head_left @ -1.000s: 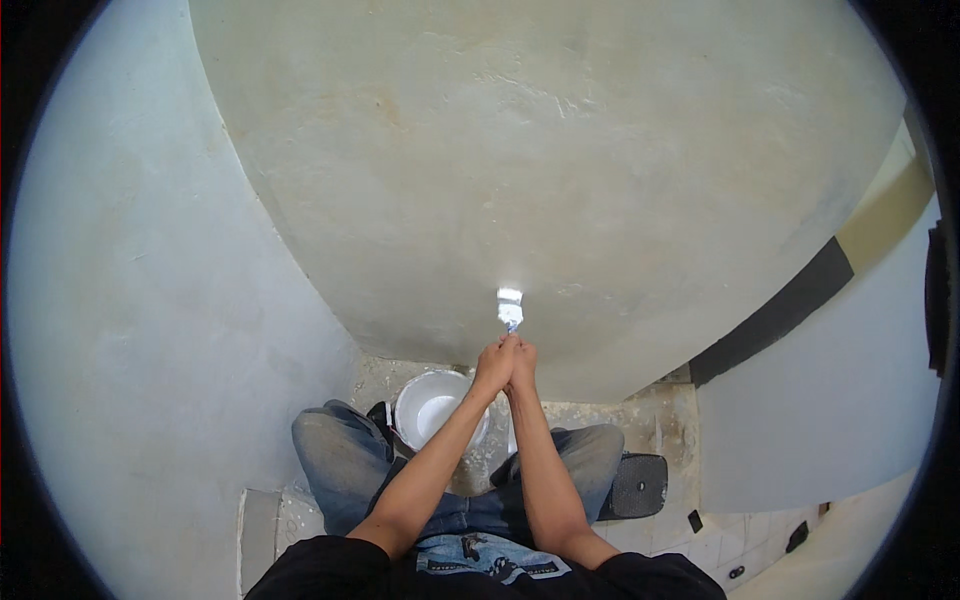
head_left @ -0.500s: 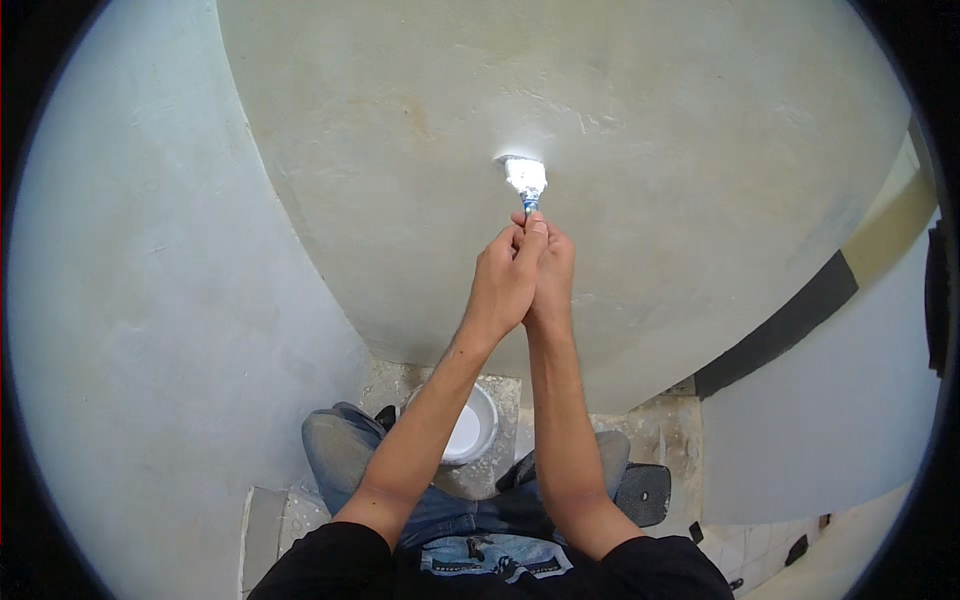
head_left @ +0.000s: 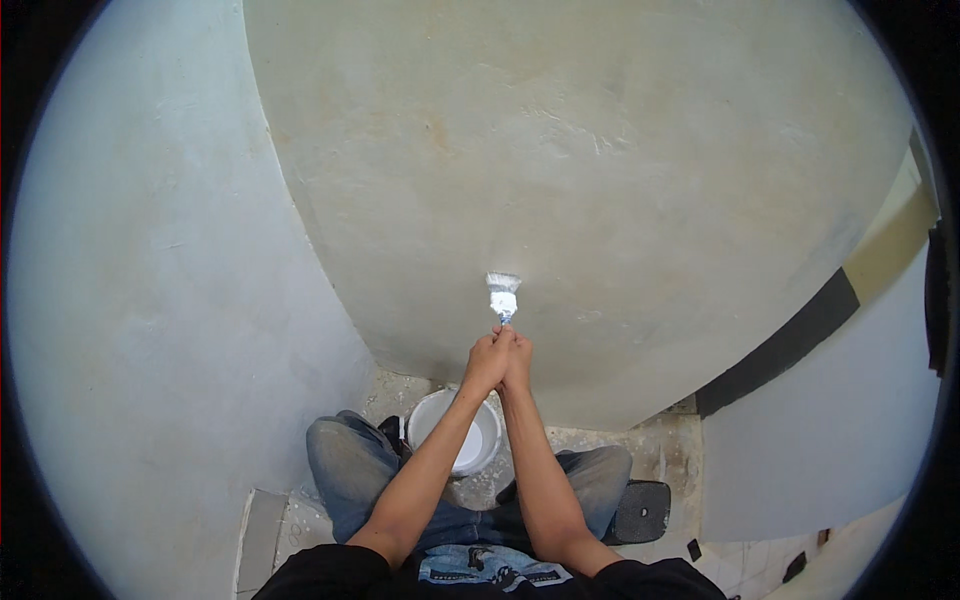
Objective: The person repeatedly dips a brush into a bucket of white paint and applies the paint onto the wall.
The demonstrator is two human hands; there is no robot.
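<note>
A paintbrush (head_left: 503,298) with a white-coated ferrule and a blue-and-white handle points away from me. My left hand (head_left: 485,364) and my right hand (head_left: 518,362) are closed together around its handle, fingers overlapping. The bristles meet or hover just off the low part of the grey-beige wall (head_left: 640,230) ahead; contact is hard to tell. Below my wrists, between my legs, stands a white bucket (head_left: 418,418) holding white paint (head_left: 469,447). My left forearm hides part of it.
A pale bluish wall (head_left: 170,290) rises on my left and meets the front wall in a corner. To the right runs a dark band (head_left: 780,345) above another pale wall. A black pad-like object (head_left: 641,512) lies by my right knee on the paint-spattered floor (head_left: 680,440).
Both hands have brought the paintbrush down the wall and closer to me, slightly to the left. More of the bucket shows now.
</note>
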